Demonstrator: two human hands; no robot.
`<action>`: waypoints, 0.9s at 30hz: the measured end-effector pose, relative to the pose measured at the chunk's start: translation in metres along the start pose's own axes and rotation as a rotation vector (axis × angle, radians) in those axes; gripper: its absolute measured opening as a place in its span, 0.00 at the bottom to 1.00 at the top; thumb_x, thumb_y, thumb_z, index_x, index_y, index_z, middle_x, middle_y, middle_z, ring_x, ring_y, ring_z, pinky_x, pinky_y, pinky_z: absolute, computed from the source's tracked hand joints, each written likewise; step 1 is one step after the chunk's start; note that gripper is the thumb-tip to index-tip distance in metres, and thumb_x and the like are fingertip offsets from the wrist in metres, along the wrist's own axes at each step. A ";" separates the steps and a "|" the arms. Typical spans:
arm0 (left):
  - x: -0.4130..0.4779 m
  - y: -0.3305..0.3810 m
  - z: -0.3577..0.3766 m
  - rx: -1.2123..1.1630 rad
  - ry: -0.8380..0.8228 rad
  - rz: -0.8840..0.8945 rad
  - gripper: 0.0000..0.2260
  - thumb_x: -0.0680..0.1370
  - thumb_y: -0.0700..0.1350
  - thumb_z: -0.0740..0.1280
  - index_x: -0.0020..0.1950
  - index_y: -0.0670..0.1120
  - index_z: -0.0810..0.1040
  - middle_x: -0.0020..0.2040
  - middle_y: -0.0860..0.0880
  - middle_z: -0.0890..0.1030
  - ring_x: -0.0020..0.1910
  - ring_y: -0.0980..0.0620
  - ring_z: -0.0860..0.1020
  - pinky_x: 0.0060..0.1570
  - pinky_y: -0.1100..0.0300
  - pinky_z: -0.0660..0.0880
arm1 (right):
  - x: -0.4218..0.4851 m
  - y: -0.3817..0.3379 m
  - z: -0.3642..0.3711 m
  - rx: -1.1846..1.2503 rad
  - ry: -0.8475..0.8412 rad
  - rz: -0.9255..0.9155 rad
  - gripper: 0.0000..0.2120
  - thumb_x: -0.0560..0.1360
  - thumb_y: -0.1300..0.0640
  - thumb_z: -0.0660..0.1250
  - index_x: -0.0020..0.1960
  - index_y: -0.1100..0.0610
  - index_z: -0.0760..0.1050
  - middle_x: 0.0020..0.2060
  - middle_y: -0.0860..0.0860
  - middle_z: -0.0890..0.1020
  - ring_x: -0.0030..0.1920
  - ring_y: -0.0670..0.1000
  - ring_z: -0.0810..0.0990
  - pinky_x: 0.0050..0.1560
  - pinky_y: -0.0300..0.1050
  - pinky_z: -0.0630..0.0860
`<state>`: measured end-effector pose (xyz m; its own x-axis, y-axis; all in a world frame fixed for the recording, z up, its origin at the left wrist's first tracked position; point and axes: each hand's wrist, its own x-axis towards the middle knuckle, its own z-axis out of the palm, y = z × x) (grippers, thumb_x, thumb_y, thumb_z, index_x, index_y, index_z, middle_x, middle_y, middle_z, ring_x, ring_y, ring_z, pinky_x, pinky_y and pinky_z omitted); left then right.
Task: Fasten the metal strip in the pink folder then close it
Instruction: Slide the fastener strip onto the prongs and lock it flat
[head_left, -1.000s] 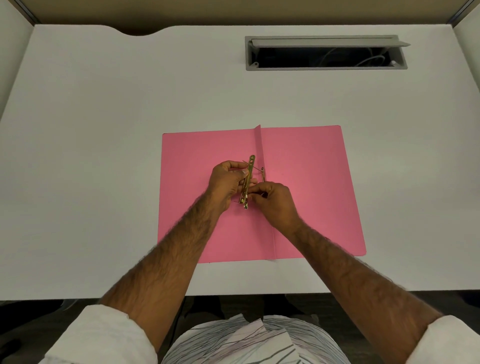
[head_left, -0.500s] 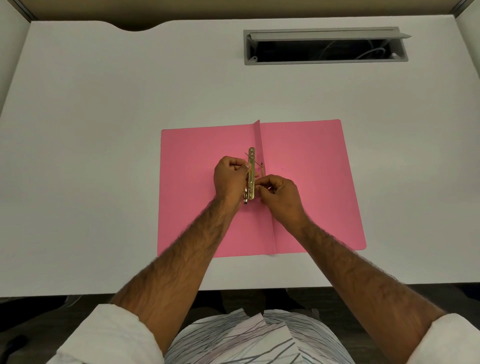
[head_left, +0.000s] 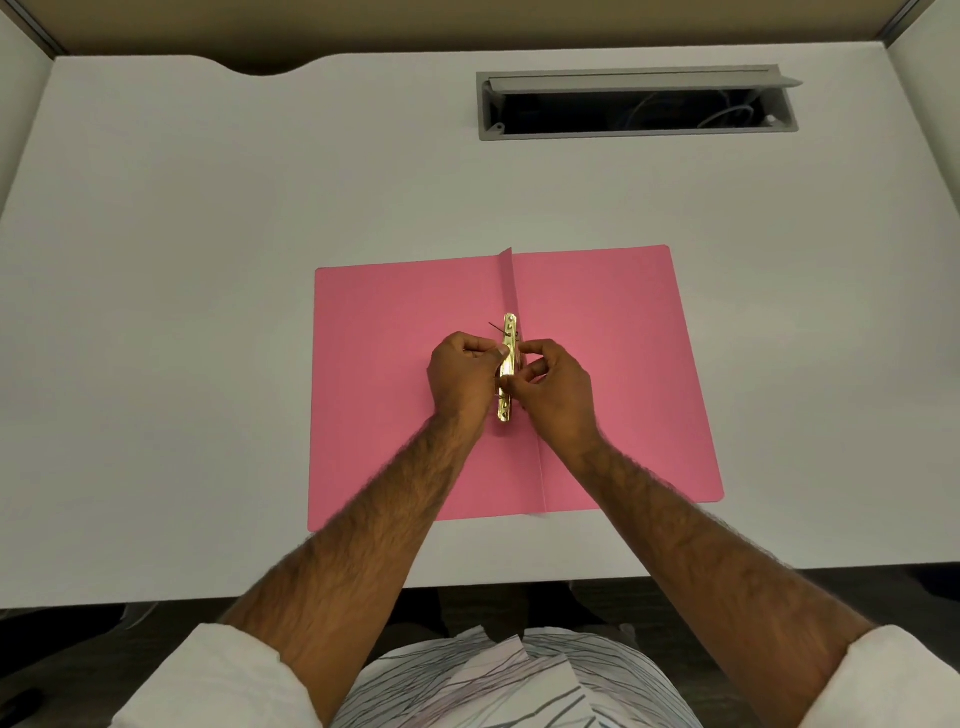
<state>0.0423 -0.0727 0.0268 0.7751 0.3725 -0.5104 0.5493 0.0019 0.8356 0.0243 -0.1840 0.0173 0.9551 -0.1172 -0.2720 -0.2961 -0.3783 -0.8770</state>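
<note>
Straightened since a moment ago, the gold metal strip (head_left: 508, 366) lies along the open pink paper folder's (head_left: 613, 364) spine — left hand (head_left: 462, 382) and right hand (head_left: 553, 389) both pinch it, fastening apparently unfinished.

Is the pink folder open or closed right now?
Open. The pink folder lies spread flat on the desk, both hands working the metal strip at its crease.

A gold metal strip (head_left: 509, 364), pinched between two bare hands, lies on a plain pink folder (head_left: 405, 384). Beneath is a white desk (head_left: 208, 312). Nearer the wearer: white sleeves, a white shirt (head_left: 498, 686) with thin dark lines.
</note>
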 end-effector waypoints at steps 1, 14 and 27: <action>-0.001 0.001 0.001 0.018 -0.003 0.001 0.05 0.73 0.39 0.75 0.46 0.41 0.82 0.43 0.43 0.87 0.40 0.40 0.86 0.30 0.55 0.77 | 0.001 0.000 0.001 -0.064 0.015 -0.017 0.17 0.71 0.58 0.75 0.59 0.52 0.78 0.41 0.49 0.83 0.38 0.46 0.82 0.38 0.44 0.80; 0.004 -0.006 -0.002 0.301 -0.148 0.192 0.07 0.75 0.36 0.71 0.49 0.45 0.86 0.42 0.49 0.87 0.39 0.50 0.85 0.46 0.48 0.85 | 0.009 0.004 0.003 -0.287 0.032 -0.102 0.19 0.76 0.61 0.69 0.65 0.51 0.75 0.49 0.53 0.81 0.43 0.49 0.80 0.46 0.44 0.80; 0.028 -0.011 -0.026 1.107 -0.325 0.759 0.32 0.74 0.56 0.74 0.76 0.50 0.71 0.78 0.46 0.67 0.78 0.44 0.61 0.78 0.47 0.52 | 0.019 0.016 -0.014 -0.397 -0.042 -0.132 0.06 0.76 0.62 0.69 0.50 0.56 0.83 0.47 0.55 0.81 0.45 0.53 0.79 0.46 0.48 0.77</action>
<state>0.0495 -0.0381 0.0089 0.9465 -0.2809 -0.1587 -0.1956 -0.8907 0.4103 0.0378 -0.2049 0.0036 0.9816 -0.0091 -0.1905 -0.1399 -0.7132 -0.6868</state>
